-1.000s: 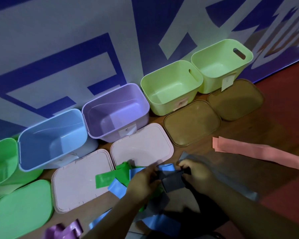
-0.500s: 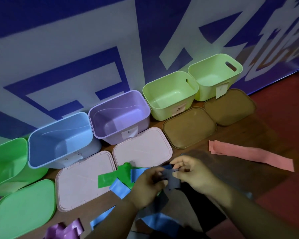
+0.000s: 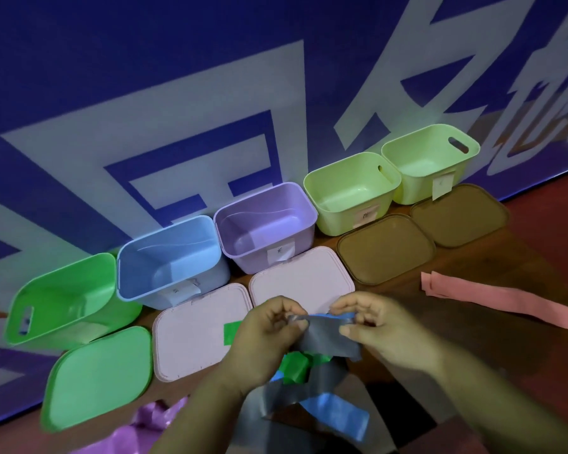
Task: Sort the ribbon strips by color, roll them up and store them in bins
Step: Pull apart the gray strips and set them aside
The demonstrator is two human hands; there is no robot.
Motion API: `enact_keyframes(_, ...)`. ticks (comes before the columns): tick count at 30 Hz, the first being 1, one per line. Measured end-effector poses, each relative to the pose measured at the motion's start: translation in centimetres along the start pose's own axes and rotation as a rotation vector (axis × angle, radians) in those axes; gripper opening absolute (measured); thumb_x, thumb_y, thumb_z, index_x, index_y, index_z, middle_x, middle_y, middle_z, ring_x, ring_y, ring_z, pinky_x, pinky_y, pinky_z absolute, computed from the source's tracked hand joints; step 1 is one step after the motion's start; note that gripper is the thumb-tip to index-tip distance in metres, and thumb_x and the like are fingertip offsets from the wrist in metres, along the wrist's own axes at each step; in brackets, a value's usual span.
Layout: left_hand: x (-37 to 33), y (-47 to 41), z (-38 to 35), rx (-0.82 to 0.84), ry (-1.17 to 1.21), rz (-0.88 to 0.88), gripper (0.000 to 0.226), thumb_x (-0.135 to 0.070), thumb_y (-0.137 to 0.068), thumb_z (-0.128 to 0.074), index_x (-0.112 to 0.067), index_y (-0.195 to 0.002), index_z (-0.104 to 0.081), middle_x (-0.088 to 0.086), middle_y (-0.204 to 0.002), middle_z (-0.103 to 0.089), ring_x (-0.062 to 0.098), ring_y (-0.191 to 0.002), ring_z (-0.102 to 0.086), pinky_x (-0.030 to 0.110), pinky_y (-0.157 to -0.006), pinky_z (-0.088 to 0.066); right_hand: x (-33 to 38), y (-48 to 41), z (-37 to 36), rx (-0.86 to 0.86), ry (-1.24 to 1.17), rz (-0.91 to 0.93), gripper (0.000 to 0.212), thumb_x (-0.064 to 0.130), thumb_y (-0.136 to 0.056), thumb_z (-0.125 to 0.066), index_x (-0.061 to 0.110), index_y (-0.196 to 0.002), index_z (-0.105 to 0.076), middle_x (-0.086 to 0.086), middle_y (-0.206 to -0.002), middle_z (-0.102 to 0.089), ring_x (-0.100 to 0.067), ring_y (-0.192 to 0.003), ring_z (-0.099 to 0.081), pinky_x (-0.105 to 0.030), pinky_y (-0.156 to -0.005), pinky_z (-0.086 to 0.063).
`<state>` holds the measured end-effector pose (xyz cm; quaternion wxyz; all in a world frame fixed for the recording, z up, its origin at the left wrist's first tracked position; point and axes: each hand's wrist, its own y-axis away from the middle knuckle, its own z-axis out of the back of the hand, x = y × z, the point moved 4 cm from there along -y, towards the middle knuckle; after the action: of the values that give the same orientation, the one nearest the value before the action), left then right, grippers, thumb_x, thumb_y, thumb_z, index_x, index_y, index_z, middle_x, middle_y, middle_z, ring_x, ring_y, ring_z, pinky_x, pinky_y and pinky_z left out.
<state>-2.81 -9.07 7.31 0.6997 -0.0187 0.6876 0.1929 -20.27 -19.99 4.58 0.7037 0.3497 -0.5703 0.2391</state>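
Note:
My left hand (image 3: 263, 335) and my right hand (image 3: 379, 326) both pinch the top end of a grey ribbon strip (image 3: 325, 339), held just above the table. Its long tail hangs down toward me. Under the hands lie green ribbon (image 3: 294, 367) and blue ribbon (image 3: 335, 412). Purple ribbon (image 3: 154, 417) is crumpled at the bottom left. Pink ribbon strips (image 3: 492, 298) lie flat to the right. Along the wall stand open bins: green (image 3: 63, 299), blue (image 3: 168, 257), purple (image 3: 263, 224), and two light green (image 3: 351, 191), (image 3: 430, 162).
Lids lie in front of the bins: a green lid (image 3: 99, 375), two pale pink lids (image 3: 194, 335) (image 3: 302, 283), and two brown lids (image 3: 386, 249) (image 3: 458, 214). A blue and white banner wall (image 3: 177, 109) closes off the back.
Both hands have lifted the grey strip clear of the pile and drawn its end out between them. The camera has tilted, so bins sit lower and nearer.

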Motion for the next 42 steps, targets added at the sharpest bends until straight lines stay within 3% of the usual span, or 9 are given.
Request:
enact_keyframes(2, -2.0, 0.8, 1.4, -0.039, 0.006, -0.04, 0.012, 0.001, -0.087, -0.068, -0.012, -0.085, -0.068, 0.0, -0.077, -0.067, 0.012, -0.071, -0.058, 0.022, -0.067, -0.049, 1.1, -0.1, -1.5, 0.055, 0.017, 0.015, 0.028, 0.007, -0.083, -0.073, 0.022, -0.107, -0.067, 0.012, -0.098, -0.073, -0.007, -0.086, -0.063, -0.017, -0.082, -0.046)
enact_keyframes(7, -4.7, 1.8, 5.0, -0.171, -0.053, -0.088, 0.016, 0.001, -0.091, -0.063, -0.014, -0.092, -0.069, -0.003, -0.082, -0.07, 0.012, -0.076, -0.062, 0.031, -0.075, -0.052, 4.0, -0.5, -4.5, 0.058, 0.086, 0.101, 0.031, 0.036, -0.077, -0.073, 0.037, -0.106, -0.063, 0.001, -0.078, -0.058, -0.006, -0.074, -0.051, -0.025, -0.072, -0.043)
enact_keyframes(13, -5.9, 2.3, 8.6, -0.315, 0.0, -0.108, 0.02, 0.002, -0.092, -0.061, -0.016, -0.096, -0.069, 0.012, -0.088, -0.068, 0.024, -0.079, -0.064, 0.045, -0.072, -0.057, 6.6, -0.2, -6.6, 0.202, -0.042, 0.132, 0.046, 0.006, -0.086, -0.069, 0.039, -0.116, -0.06, 0.002, -0.086, -0.065, -0.008, -0.079, -0.063, -0.02, -0.074, -0.049)
enact_keyframes(21, -5.4, 0.4, 10.3, -0.496, 0.035, -0.057, 0.022, 0.001, -0.092, -0.06, -0.017, -0.08, -0.066, -0.001, -0.071, -0.064, 0.013, -0.063, -0.056, 0.021, -0.052, -0.051, 5.7, 0.7, -3.8, 0.242, 0.152, 0.058, 0.023, 0.007, -0.084, -0.073, 0.029, -0.085, -0.07, 0.012, -0.086, -0.069, 0.001, -0.082, -0.059, -0.015, -0.08, -0.043)
enact_keyframes(25, -3.4, -2.0, 7.8, -0.41, 0.007, 0.006, 0.017, 0.0, -0.091, -0.062, -0.013, -0.083, -0.066, 0.002, -0.071, -0.067, 0.014, -0.063, -0.059, 0.026, -0.054, -0.053, 3.3, 1.8, -0.3, 0.164, 0.175, -0.007, 0.023, 0.008, -0.083, -0.071, 0.029, -0.094, -0.07, -0.004, -0.087, -0.068, -0.005, -0.08, -0.056, -0.019, -0.074, -0.041)
enact_keyframes(28, -1.3, -4.1, 4.9, -0.348, -0.051, 0.057, 0.014, -0.002, -0.09, -0.064, -0.014, -0.084, -0.068, 0.001, -0.072, -0.069, 0.018, -0.068, -0.06, 0.033, -0.06, -0.053, 1.2, 3.1, 2.5, 0.109, 0.207, -0.087, 0.027, -0.002, -0.086, -0.068, 0.019, -0.102, -0.068, 0.006, -0.086, -0.07, 0.001, -0.083, -0.062, -0.011, -0.074, -0.043)
enact_keyframes(32, 0.7, -6.8, 0.4, -0.282, -0.131, 0.08, 0.017, -0.001, -0.089, -0.065, -0.016, -0.081, -0.068, 0.003, -0.076, -0.068, 0.016, -0.068, -0.058, 0.031, -0.065, -0.05, -2.2, 5.7, 6.9, 0.027, 0.289, -0.135, 0.031, 0.031, -0.079, -0.073, 0.037, -0.109, -0.068, -0.015, -0.094, -0.069, -0.024, -0.091, -0.068, -0.034, -0.077, -0.049)
enact_keyframes(37, 2.9, -9.9, -5.8, -0.164, -0.238, 0.113, 0.019, -0.002, -0.088, -0.065, -0.019, -0.082, -0.069, 0.003, -0.081, -0.071, 0.017, -0.074, -0.063, 0.036, -0.074, -0.056, -5.5, 9.1, 12.5, -0.104, 0.394, -0.228, 0.043, 0.014, -0.083, -0.075, 0.047, -0.11, -0.064, 0.028, -0.071, -0.057, 0.007, -0.069, -0.054, -0.01, -0.069, -0.04)
enact_keyframes(42, 4.6, -12.8, -11.1, -0.034, -0.326, 0.116, 0.019, -0.002, -0.091, -0.062, -0.019, -0.088, -0.069, 0.002, -0.084, -0.072, 0.014, -0.075, -0.065, 0.031, -0.074, -0.056, -8.7, 11.5, 16.4, -0.244, 0.369, -0.298, 0.047, 0.008, -0.083, -0.075, 0.043, -0.112, -0.062, 0.02, -0.113, -0.063, 0.009, -0.103, -0.059, -0.001, -0.081, -0.04)
